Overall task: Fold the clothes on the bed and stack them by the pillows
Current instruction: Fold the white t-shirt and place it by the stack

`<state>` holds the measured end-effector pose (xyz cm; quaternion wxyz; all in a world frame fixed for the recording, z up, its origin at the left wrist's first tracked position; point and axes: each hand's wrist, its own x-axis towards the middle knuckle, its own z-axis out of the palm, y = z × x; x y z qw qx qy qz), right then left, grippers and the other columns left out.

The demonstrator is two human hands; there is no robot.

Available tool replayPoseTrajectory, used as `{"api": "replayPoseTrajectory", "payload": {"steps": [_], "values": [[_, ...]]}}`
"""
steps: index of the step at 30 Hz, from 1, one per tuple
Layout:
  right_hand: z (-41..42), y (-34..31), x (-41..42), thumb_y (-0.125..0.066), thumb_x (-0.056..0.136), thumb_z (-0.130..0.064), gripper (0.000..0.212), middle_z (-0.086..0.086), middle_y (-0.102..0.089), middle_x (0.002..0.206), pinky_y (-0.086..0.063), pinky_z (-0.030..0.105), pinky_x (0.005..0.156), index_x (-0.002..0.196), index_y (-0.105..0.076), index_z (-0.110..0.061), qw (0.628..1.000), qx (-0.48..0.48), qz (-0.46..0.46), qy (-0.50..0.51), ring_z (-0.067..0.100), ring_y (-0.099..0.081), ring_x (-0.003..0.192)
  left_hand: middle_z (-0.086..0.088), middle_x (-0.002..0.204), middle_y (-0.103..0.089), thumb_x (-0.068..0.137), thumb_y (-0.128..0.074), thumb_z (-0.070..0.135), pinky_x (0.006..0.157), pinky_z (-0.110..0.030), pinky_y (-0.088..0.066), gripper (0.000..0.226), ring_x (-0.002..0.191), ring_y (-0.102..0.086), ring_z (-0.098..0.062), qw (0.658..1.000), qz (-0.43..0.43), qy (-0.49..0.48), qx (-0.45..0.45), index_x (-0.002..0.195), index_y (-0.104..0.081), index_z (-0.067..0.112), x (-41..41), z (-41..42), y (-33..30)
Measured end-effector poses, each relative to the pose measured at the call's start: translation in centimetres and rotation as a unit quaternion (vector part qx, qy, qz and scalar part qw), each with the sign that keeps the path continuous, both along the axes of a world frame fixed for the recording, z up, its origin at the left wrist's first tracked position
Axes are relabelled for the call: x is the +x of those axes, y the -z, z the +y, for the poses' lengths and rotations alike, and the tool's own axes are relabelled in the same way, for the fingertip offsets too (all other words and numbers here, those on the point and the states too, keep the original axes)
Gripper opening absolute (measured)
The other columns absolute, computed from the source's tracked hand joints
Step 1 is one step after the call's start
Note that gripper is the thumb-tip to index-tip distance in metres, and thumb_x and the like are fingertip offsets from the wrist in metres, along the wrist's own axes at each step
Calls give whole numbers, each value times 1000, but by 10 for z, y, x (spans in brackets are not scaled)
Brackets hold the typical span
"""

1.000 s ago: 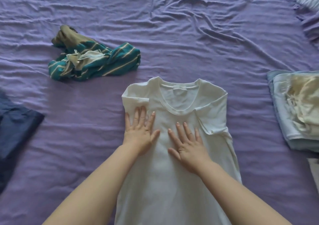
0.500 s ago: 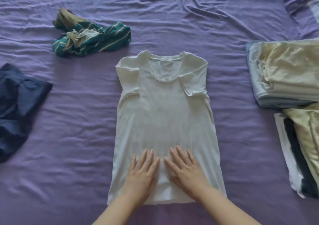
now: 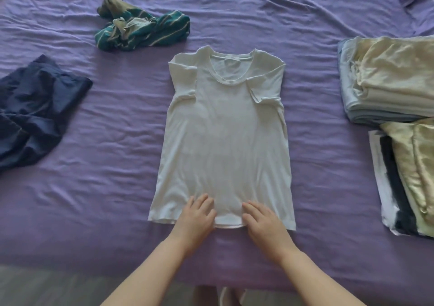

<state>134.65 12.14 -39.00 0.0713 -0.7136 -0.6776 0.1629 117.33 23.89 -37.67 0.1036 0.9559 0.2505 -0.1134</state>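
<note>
Purple sheets (image 3: 317, 188) cover the big bed, and they are full of little wrinkles. A white shirt (image 3: 223, 136) lies flat in the middle of the bed with its neck hole pointing away from the person. Both short sleeves are folded in over the chest.

The left hand (image 3: 196, 219) rests on the bottom edge of the white shirt, on the left part of the hem. Its fingers are bent a little and lie close to each other on the cloth. The right hand (image 3: 263, 219) rests on the hem just beside it, with a small gap between the two hands. Its fingers are also bent a little and touch the cloth. I cannot tell if the fingers are pinching the hem or only pressing on it.

To the far left lies a dark blue garment (image 3: 35, 111), all crumpled. Farther up on the left is a green striped garment (image 3: 143, 32), bunched in a heap. Both are well apart from the white shirt.

On the right side there is a folded pile (image 3: 385, 80) of pale blue and cream clothes. Nearer to the person sits a second pile (image 3: 408, 179), with white, dark and cream layers. The two piles touch each other.

At the bottom edge, a strip of grey floor (image 3: 47, 287) shows past the bed.
</note>
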Motion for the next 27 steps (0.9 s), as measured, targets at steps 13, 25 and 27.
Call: {"api": "replayPoseTrajectory", "payload": {"steps": [13,25,27], "values": [[99,-22,63,-40,98,-32,21,-5,-59,108,-41,32,69,116,-52,-31,988,-96,32,113,24,-59,97,-3,103,-61,100,-37,27,65,-34,-37,11,89,-59,-29,965,-9,-225,-133,107,-44,22,41,76,1],[246,-56,173,-49,96,-27,20,-1,-64,106,-44,32,73,106,-64,-21,988,-62,37,138,23,-59,98,-4,103,-62,90,-58,41,69,-31,-37,31,99,-57,-24,986,20,-122,-114,93,-57,10,104,270,-40],[269,-61,183,-52,94,-27,20,-1,-67,108,-44,32,74,107,-66,-22,978,-40,55,199,23,-60,100,-3,93,-59,89,-61,29,74,-32,-42,19,98,-57,-26,979,15,-131,-158,82,-55,12,117,303,-42]]}}
